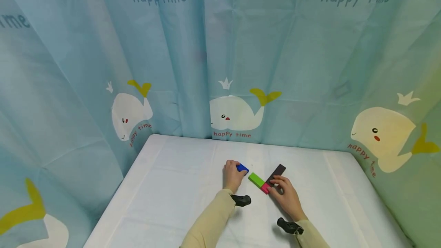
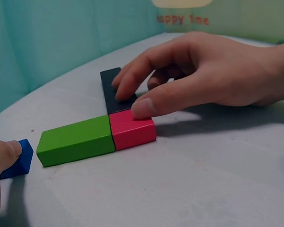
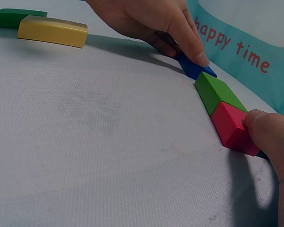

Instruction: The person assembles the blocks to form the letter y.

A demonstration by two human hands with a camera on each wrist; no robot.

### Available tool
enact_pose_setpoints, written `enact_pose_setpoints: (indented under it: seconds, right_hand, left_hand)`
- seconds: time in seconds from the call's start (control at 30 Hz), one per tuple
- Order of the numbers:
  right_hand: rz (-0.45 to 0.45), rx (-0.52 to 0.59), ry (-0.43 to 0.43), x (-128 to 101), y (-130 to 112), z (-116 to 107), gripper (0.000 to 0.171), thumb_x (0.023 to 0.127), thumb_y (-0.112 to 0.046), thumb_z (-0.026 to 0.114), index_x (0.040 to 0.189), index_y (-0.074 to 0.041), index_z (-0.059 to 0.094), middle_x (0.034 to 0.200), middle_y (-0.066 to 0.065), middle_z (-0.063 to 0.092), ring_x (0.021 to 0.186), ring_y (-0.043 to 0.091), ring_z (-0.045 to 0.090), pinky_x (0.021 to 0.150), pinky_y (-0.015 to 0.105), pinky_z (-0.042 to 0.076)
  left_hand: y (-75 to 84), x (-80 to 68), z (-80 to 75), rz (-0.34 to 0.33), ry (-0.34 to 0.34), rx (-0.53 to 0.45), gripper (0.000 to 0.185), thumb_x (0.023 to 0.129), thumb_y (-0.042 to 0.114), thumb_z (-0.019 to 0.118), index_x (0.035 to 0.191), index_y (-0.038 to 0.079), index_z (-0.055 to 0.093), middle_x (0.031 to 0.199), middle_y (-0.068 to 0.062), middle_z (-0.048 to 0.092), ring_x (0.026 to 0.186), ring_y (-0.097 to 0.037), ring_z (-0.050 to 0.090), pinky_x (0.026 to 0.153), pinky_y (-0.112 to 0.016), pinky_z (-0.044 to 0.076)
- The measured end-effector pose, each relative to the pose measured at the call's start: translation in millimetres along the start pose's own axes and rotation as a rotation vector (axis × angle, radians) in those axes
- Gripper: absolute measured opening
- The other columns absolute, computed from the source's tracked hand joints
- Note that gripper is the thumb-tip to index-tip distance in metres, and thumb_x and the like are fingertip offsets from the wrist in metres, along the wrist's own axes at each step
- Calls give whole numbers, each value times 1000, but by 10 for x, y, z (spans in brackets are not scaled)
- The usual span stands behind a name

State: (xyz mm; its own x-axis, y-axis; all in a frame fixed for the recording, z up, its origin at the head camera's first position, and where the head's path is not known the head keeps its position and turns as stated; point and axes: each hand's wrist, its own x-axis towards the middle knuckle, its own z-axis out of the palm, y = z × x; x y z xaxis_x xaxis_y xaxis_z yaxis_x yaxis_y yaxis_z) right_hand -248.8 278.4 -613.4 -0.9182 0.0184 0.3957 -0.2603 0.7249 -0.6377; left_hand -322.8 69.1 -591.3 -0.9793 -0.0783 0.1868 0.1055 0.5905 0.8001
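My left hand [image 1: 232, 175] pinches a blue block [image 1: 242, 169] between thumb and fingers, low on the white table. To its right lies a bright green block [image 1: 256, 180], end to end with a pink block [image 1: 265, 188]. A long black block [image 1: 277, 173] meets the pink one at an angle, forming a corner. Over this corner reaches my right hand [image 1: 287, 198]; its thumb touches the pink block [image 2: 132, 128] and its fingertips rest on the black block [image 2: 114, 90]. In the right wrist view a small gap or contact between blue and green cannot be told.
In the right wrist view a yellow block [image 3: 53, 31] and a dark green block [image 3: 14, 18] lie on the table, away from the others. The white tabletop [image 1: 165, 186] backs onto a blue-green curtain [image 1: 186, 68] with whale prints.
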Motion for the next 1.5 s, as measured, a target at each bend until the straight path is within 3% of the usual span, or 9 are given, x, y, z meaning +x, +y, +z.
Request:
enact_pose_setpoints:
  seconds: [0.63, 1.3, 1.5]
  right_hand:
    - [31, 6, -17, -17, -10, 0, 24, 84, -15, 77, 107, -8, 71, 128, 11, 57, 93, 18, 58, 81, 37, 46]
    - [16, 8, -6, 0, 4, 4, 24, 84, -16, 77, 106, -9, 71, 127, 11, 57, 94, 19, 58, 82, 36, 45]
    - [3, 10, 8, -12, -2, -2, 24, 83, -15, 78, 105, -8, 71, 125, 11, 58, 91, 18, 58, 79, 31, 45]
  left_hand:
    - [44, -55, 56, 67, -36, 118, 31, 85, 27, 78, 107, 9, 65, 113, -7, 55, 106, -26, 52, 94, -41, 43]
    - [56, -64, 37, 115, -39, 116, 30, 84, 27, 78, 106, 10, 66, 112, -7, 57, 105, -26, 53, 93, -41, 43]
    - [50, -65, 43, 91, -64, 123, 29, 86, 28, 77, 108, 12, 66, 113, -5, 57, 107, -24, 53, 95, -40, 42]
